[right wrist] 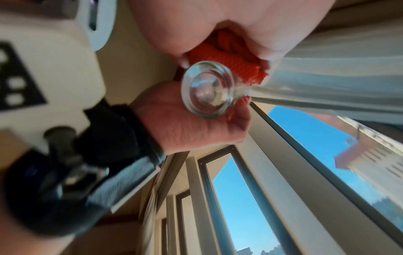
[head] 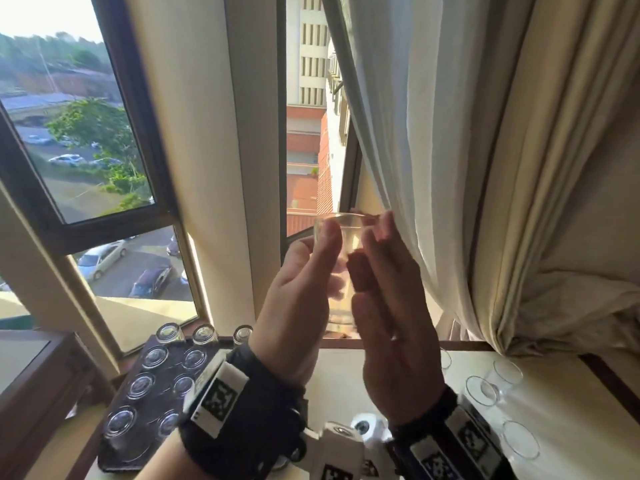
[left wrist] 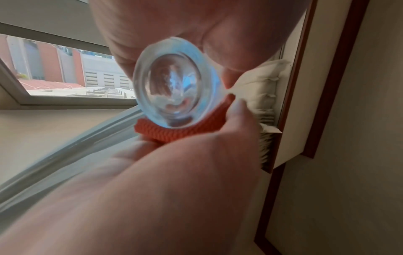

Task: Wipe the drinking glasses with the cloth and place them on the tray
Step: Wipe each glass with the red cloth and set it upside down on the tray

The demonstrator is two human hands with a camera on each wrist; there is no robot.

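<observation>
My left hand [head: 325, 258] grips a clear drinking glass [head: 341, 271], raised upright in front of the window. My right hand [head: 377, 268] holds a folded orange cloth [head: 358, 271] and presses it against the glass's right side. In the left wrist view the glass's thick base [left wrist: 174, 84] faces the camera, with the cloth [left wrist: 185, 131] under it. The right wrist view shows the cloth [right wrist: 229, 58] bunched in my right hand beside the glass [right wrist: 209, 89]. A dark tray [head: 117, 462] at the lower left carries several upturned glasses.
Three more upturned glasses [head: 204, 332] stand just behind the tray. Several glasses [head: 481, 389] sit on the white tabletop [head: 571, 410] at the lower right. A pale curtain [head: 415, 133] hangs close to my right hand. Window frames [head: 138, 133] rise behind.
</observation>
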